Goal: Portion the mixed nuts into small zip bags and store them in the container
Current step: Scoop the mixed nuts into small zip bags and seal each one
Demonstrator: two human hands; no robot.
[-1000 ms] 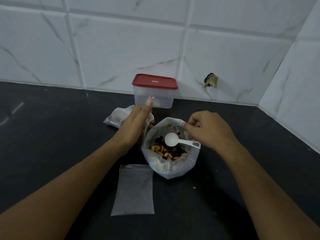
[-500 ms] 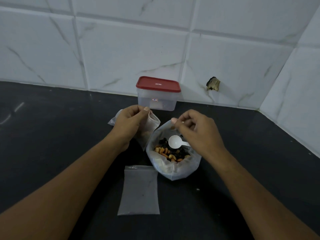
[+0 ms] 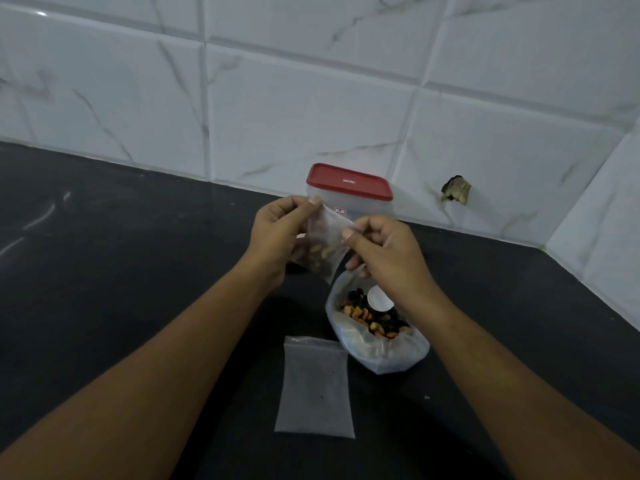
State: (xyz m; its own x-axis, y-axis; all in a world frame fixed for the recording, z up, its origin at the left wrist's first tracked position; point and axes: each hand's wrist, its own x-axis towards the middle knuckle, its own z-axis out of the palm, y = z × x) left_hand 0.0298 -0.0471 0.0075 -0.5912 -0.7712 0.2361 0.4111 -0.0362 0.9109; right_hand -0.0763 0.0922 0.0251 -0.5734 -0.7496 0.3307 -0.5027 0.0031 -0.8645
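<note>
My left hand (image 3: 277, 233) pinches one top corner of a small zip bag (image 3: 325, 244), lifted above the dark desk (image 3: 104, 271). Some nuts sit in its lower part, perhaps cashews; the plastic is cloudy. An empty zip bag (image 3: 315, 386) lies flat on the desk, nearer to me. The container (image 3: 349, 183) stands behind, its red lid on. My right hand (image 3: 381, 247) pinches the other top corner. Under it sits the open big bag of mixed nuts (image 3: 381, 351), a white scoop (image 3: 379, 299) inside.

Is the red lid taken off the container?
No, the red lid sits closed on top of the container.
</note>
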